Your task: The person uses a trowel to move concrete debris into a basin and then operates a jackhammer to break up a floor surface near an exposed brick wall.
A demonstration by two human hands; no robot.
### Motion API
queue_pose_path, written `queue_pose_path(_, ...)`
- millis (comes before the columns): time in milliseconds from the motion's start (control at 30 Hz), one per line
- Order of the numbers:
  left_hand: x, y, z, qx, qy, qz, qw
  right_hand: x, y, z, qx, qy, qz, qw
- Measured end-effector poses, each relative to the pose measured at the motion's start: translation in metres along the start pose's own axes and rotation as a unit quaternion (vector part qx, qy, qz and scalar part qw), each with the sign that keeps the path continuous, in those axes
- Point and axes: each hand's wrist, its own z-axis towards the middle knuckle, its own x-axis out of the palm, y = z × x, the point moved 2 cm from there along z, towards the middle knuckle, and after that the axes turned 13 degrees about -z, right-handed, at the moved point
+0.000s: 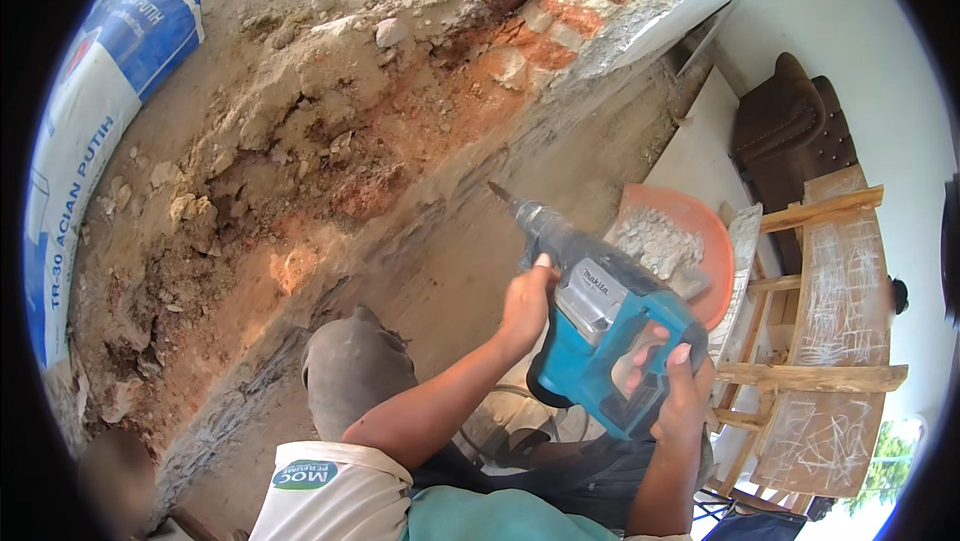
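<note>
A teal and grey rotary hammer drill (600, 306) lies across my lap area, its pointed chisel bit (500, 192) aimed up and left at the dug earth. Near its front, my left hand (528, 306) is closed round the tool's front grip, partly hidden by the body. My right hand (682, 391) wraps the rear D-shaped handle, with fingers showing through its opening. The bit's tip appears apart from the broken ground (380, 141), though depth is hard to judge.
An orange basin (722, 281) with grey rubble stands just beyond the drill. White and blue sacks (120, 91) lie at the left. Exposed brick (590, 1) shows at the top. A wooden frame (815, 377) and a brown tufted sofa (790, 126) are at the right.
</note>
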Motion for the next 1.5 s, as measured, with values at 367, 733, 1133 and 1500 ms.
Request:
queue_pose_path(367, -0.071, 0.064, 0.056, -0.041, -0.015, -0.033, 0.998, 0.003, 0.018, 0.013, 0.004, -0.009, -0.029, 1.000)
queue_pose_path(733, -0.031, 0.026, 0.035, 0.064, 0.021, 0.183, 0.981, -0.004, 0.002, 0.028, 0.021, 0.114, -0.070, 0.991)
queue_pose_path(1133, -0.035, 0.048, 0.062, 0.096, 0.027, 0.179, 0.979, -0.012, 0.011, 0.031, -0.031, 0.019, -0.088, 0.995)
queue_pose_path(1500, -0.023, 0.025, 0.046, 0.022, -0.030, 0.156, 0.987, 0.003, 0.027, 0.022, -0.041, -0.013, -0.093, 0.995)
